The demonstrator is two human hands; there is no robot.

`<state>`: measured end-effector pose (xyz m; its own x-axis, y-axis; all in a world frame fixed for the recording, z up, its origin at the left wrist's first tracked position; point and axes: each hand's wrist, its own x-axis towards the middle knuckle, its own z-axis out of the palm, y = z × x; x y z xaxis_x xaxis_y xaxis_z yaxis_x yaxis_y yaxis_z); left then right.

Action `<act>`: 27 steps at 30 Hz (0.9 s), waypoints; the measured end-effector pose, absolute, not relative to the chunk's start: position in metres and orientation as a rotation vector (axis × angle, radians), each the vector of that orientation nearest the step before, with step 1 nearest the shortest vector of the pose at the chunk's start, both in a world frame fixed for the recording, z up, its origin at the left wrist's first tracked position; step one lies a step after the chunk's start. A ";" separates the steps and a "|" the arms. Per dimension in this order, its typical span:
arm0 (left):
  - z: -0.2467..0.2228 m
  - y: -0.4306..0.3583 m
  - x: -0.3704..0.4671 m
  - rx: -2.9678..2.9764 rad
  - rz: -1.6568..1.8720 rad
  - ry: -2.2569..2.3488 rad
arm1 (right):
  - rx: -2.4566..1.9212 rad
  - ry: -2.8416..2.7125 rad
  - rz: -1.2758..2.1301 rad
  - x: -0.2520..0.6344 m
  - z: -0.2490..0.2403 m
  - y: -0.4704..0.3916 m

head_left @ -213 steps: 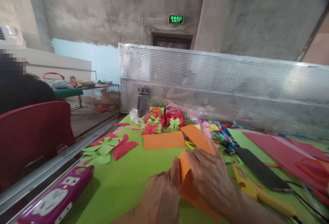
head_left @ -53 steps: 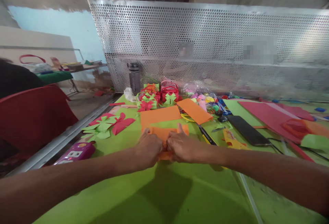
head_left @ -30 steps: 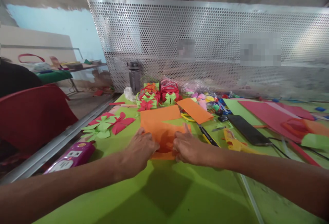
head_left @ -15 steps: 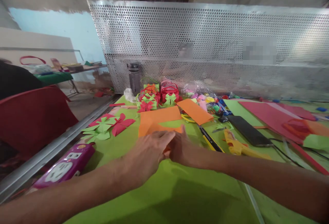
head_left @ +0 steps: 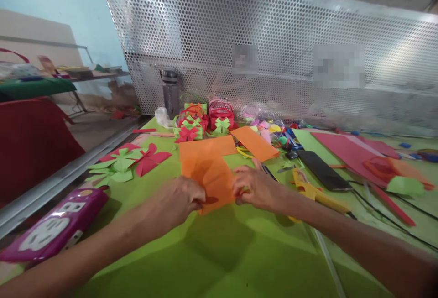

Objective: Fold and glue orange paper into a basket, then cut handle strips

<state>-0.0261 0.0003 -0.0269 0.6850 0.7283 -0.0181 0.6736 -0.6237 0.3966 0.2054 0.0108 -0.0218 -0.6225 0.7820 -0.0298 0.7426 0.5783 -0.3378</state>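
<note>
An orange paper piece is held between my two hands, just above the green tabletop. My left hand pinches its lower left edge with curled fingers. On the right side, my right hand grips the paper's edge between thumb and fingers. Another orange sheet lies behind it, partly covered. A separate orange strip rests farther back to the right. Beside my right hand lies a cutter, mostly hidden by that hand, with a yellow glue gun further right.
Red and green paper flowers and a purple power strip are on the left. Small decorated boxes and a bottle stand at the back. A black phone and red sheets lie right.
My hands, together over the paper before, have moved apart to its two sides, and more of the orange paper shows between them. The view has tilted and shifted slightly.
</note>
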 end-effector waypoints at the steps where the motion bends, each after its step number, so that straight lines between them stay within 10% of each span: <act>1: -0.025 0.000 -0.026 2.540 0.200 1.111 | -1.295 -2.650 0.498 0.205 -0.024 0.010; 27: -0.035 -0.021 -0.022 2.907 0.306 1.245 | -1.337 -2.389 0.838 0.202 -0.045 -0.005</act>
